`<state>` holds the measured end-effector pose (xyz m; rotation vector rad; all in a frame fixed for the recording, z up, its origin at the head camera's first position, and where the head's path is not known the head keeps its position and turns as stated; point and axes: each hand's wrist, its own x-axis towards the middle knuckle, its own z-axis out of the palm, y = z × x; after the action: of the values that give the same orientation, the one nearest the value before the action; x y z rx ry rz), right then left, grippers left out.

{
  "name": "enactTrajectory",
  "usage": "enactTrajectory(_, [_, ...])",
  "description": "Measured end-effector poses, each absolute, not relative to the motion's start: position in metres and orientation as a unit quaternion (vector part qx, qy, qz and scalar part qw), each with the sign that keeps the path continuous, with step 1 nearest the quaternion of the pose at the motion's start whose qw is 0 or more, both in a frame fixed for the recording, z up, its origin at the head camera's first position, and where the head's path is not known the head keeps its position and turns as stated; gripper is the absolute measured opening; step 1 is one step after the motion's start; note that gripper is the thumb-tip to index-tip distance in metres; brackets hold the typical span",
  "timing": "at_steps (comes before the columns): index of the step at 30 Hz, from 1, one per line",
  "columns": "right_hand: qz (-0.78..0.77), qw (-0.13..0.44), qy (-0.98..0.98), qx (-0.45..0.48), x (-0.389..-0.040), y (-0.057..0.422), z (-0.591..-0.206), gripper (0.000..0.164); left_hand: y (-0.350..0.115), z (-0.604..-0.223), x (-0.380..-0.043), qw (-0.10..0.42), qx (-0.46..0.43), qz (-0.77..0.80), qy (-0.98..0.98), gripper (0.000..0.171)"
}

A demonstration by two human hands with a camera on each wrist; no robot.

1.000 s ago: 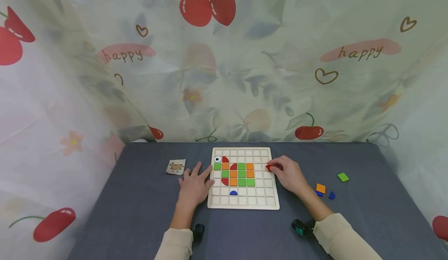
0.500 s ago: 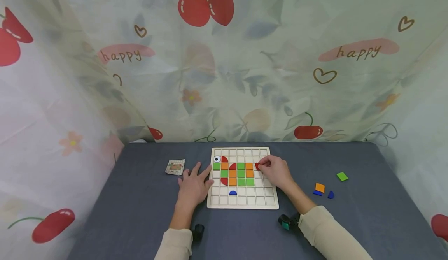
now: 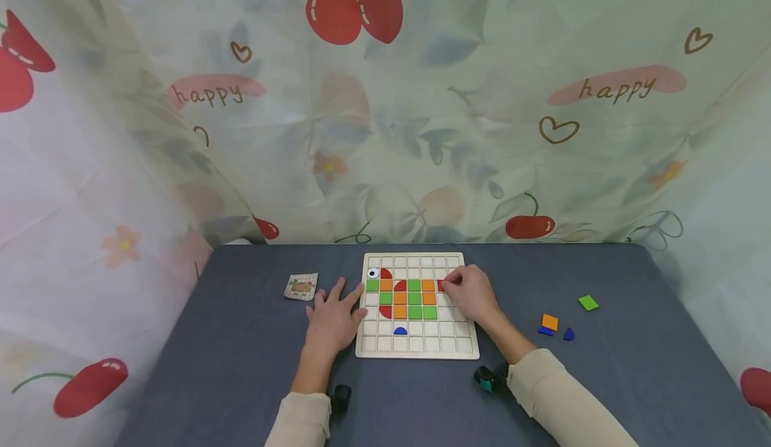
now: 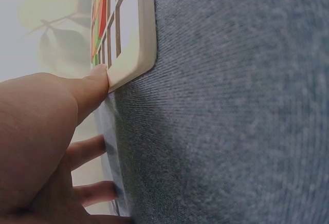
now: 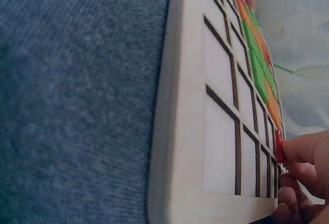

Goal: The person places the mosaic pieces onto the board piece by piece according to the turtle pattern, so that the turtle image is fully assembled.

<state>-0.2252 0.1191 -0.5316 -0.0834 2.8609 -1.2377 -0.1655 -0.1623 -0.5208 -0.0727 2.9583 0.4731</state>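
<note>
A pale grid board (image 3: pixel 415 345) lies on the table, with green, orange and red tiles in its cells. My right hand (image 3: pixel 472 293) pinches a small red tile (image 3: pixel 441 286) between thumb and fingers, at the cell just right of the upper orange square (image 3: pixel 427 286). In the right wrist view this red tile (image 5: pixel 279 147) sits down at the grid, partly covered by the fingertips. My left hand (image 3: pixel 333 323) is spread flat beside the board; its thumb (image 4: pixel 95 88) touches the board's left edge. A round eye tile (image 3: pixel 373 273) and a blue half-round tile (image 3: pixel 400 331) also lie in cells.
Right of the board lie an orange square (image 3: pixel 550 322), two blue pieces, one being a rounded blue piece (image 3: pixel 569 334), and a green square (image 3: pixel 588 303). A small picture card (image 3: pixel 301 287) lies left of the board. A patterned curtain (image 3: pixel 385 132) surrounds the table.
My right hand has moved left from the board's right edge with the red tile, bringing it to the cell next to the orange square. The left hand stays in place.
</note>
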Motion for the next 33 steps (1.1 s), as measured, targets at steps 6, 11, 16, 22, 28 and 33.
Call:
enactTrajectory(6, [-0.372,-0.007,0.928,-0.039,-0.225,0.115,-0.533,0.01,-0.164,-0.52,-0.166,0.078,-0.024,0.16,0.984,0.057])
enactTrajectory(11, [-0.347,-0.025,0.936,-0.053,-0.223,0.11,-0.533,0.011,-0.165,-0.52,-0.166,0.081,-0.022,0.153,0.985,0.057])
enactTrajectory(16, [-0.332,-0.018,0.942,-0.048,-0.219,0.111,-0.529,0.013,-0.164,-0.52,-0.167,0.082,-0.019,0.152,0.985,0.057])
enactTrajectory(22, [-0.256,-0.039,0.963,-0.069,-0.21,0.12,-0.523,0.03,-0.162,-0.521,-0.167,0.079,-0.02,0.159,0.984,0.057])
enactTrajectory(28, [-0.148,-0.087,0.978,-0.121,-0.198,0.137,-0.522,0.054,-0.162,-0.519,-0.167,0.08,-0.023,0.161,0.983,0.058])
enactTrajectory(33, [-0.101,-0.077,0.982,-0.142,-0.19,0.154,-0.527,0.07,-0.163,-0.521,-0.167,0.084,-0.025,0.159,0.983,0.058])
